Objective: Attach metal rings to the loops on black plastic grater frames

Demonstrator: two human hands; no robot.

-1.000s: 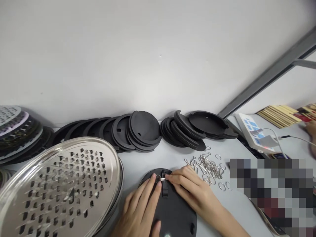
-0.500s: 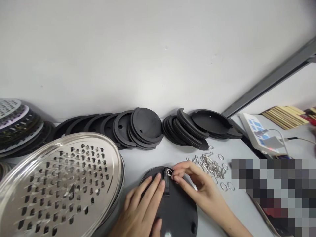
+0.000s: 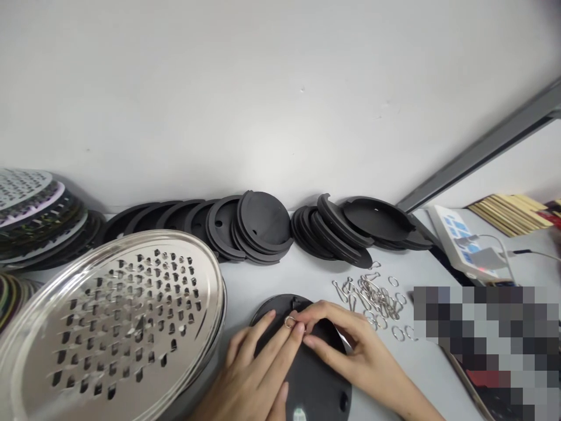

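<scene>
A black round plastic disc (image 3: 313, 374) lies on the table at the lower middle, with a small hole near its lower right edge. My left hand (image 3: 258, 362) rests flat across its left side, fingers stretched out. My right hand (image 3: 346, 345) reaches in from the right. Its thumb and forefinger pinch a small metal ring (image 3: 289, 322) close to my left fingertips, over the upper part of the disc. Part of the ring is hidden behind the fingers. Right of the disc lies a loose pile of wire clips and rings (image 3: 380, 298).
A large metal grater plate (image 3: 33, 327) stands at left on other plates. Along the wall lean several black discs (image 3: 265, 222) and black curved pieces (image 3: 379, 219). A white power strip (image 3: 447, 228), wooden strips (image 3: 504, 213) and a blurred-out item (image 3: 495, 345) are at right.
My right hand has shifted slightly left and down, bringing the metal piece from the disc's upper edge to my left fingertips. The view has moved a little.
</scene>
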